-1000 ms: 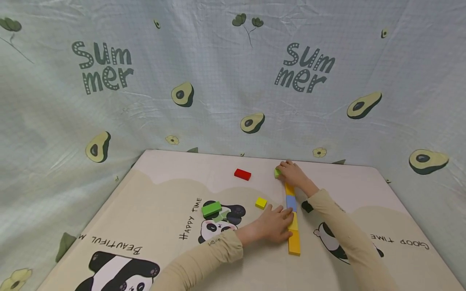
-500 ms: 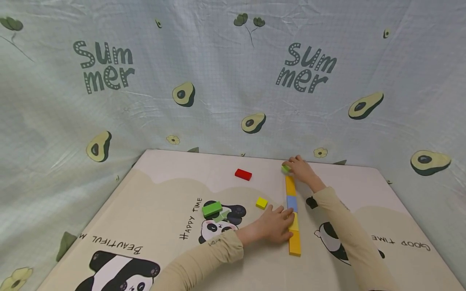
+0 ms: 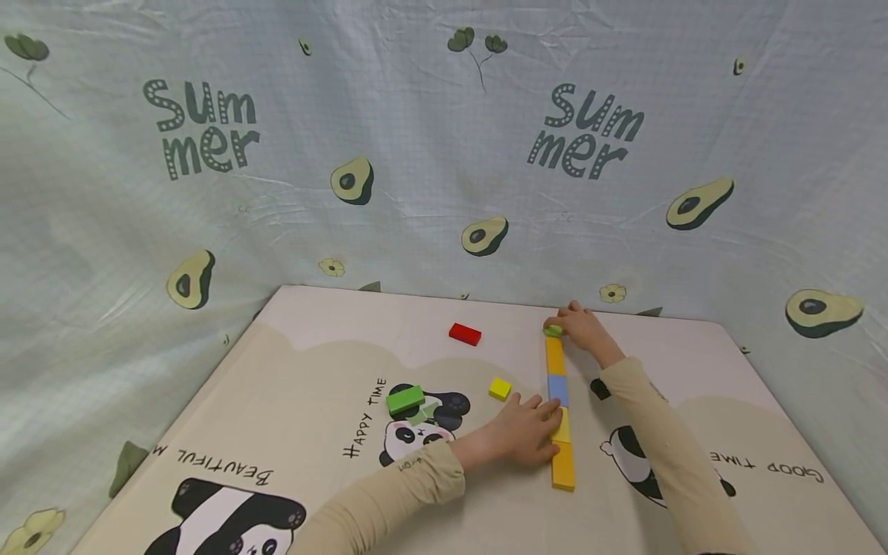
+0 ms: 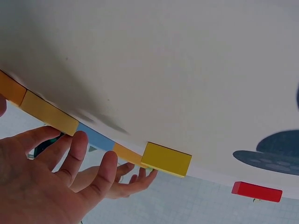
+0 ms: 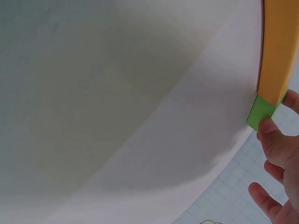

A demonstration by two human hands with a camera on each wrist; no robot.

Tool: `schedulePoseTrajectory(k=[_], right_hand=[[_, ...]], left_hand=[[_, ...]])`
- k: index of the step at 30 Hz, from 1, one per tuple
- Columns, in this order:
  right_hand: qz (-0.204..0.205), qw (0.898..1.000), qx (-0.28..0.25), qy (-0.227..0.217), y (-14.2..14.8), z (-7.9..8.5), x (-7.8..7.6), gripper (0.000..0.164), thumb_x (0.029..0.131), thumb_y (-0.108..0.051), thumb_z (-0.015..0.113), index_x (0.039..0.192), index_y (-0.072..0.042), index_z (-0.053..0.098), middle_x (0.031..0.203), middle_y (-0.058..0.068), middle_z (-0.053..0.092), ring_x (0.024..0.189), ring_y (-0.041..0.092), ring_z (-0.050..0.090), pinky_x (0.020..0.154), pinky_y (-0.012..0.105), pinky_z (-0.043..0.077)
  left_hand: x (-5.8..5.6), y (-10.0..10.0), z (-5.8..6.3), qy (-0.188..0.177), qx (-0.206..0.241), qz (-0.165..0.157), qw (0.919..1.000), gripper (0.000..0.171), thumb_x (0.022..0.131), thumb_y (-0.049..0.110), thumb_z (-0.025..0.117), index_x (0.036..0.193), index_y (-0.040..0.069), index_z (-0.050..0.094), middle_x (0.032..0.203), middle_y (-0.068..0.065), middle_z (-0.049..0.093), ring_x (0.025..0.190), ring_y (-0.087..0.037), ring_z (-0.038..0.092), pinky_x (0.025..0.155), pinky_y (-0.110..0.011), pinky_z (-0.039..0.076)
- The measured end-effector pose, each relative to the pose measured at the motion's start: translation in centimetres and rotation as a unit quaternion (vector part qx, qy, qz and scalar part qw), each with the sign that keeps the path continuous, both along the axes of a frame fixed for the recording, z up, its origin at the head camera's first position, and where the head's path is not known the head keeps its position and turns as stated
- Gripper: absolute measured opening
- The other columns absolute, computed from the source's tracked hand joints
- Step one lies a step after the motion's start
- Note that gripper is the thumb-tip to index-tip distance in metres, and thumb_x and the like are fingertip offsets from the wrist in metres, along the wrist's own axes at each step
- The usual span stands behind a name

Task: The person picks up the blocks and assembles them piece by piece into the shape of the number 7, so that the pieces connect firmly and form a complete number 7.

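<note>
A straight row of blocks runs away from the person in the head view: an orange block (image 3: 563, 467) nearest, then a pale yellow block (image 3: 564, 425), a blue block (image 3: 558, 391) and another orange block (image 3: 555, 356). At the far end, my right hand (image 3: 581, 330) pinches a light green block (image 3: 553, 331) between thumb and fingers. The right wrist view has this green block (image 5: 260, 110) against the end of the orange block (image 5: 278, 51). My left hand (image 3: 526, 433) lies beside the near part of the row, its loosely spread fingertips at the pale yellow block and near orange block.
Left of the row lies a small bright yellow block (image 3: 499, 388). Farther back is a red block (image 3: 465, 334), and a green block (image 3: 405, 399) rests on the panda print. A hanging avocado-print cloth (image 3: 416, 193) borders the table (image 3: 312, 362) at the back.
My right hand has moved right with the light green block, bringing it from left of the row to its far end. My left hand has stayed in place.
</note>
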State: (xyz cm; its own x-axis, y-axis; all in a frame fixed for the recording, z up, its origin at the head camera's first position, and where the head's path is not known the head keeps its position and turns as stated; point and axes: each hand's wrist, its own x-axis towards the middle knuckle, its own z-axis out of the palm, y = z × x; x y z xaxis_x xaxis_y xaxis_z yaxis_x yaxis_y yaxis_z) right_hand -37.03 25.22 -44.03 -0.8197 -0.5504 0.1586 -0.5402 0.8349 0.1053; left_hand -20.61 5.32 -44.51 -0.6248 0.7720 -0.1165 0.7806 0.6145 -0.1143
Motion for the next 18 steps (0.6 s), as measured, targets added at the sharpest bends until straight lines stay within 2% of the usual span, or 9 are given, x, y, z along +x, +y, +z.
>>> schedulePoseTrajectory(k=[10,14,18], right_hand=[[0.013,1.0,-0.012,-0.002,-0.04,-0.12,0.17,0.043,0.077,0.012,0.056,0.108,-0.016,0.063,0.095,0.009,0.064,0.081,0.023,0.044,0.07,0.044,0.045],[0.005,1.0,-0.022,-0.004,-0.13,0.06,0.47,0.036,0.081,0.003,0.056,0.115,-0.01,0.059,0.101,0.013,0.063,0.084,0.026,0.046,0.073,0.046,0.045],[-0.022,0.999,-0.013,-0.019,-0.31,0.15,0.67,0.033,0.084,-0.013,0.058,0.116,-0.004,0.056,0.106,0.016,0.061,0.093,0.03,0.046,0.079,0.048,0.043]], left_hand=[[0.08,-0.03,0.06,-0.001,0.003,0.003,1.0,0.056,0.09,0.051,0.036,0.139,0.023,0.032,0.145,0.007,0.029,0.126,-0.014,0.036,0.102,-0.043,0.034],[0.02,0.05,-0.03,0.0,-0.001,0.002,1.0,0.056,0.09,0.051,0.035,0.139,0.023,0.031,0.146,0.007,0.028,0.127,-0.014,0.035,0.102,-0.043,0.033],[-0.03,0.02,-0.02,-0.002,0.003,0.003,1.0,0.056,0.09,0.051,0.035,0.139,0.023,0.03,0.146,0.006,0.028,0.127,-0.014,0.036,0.102,-0.043,0.033]])
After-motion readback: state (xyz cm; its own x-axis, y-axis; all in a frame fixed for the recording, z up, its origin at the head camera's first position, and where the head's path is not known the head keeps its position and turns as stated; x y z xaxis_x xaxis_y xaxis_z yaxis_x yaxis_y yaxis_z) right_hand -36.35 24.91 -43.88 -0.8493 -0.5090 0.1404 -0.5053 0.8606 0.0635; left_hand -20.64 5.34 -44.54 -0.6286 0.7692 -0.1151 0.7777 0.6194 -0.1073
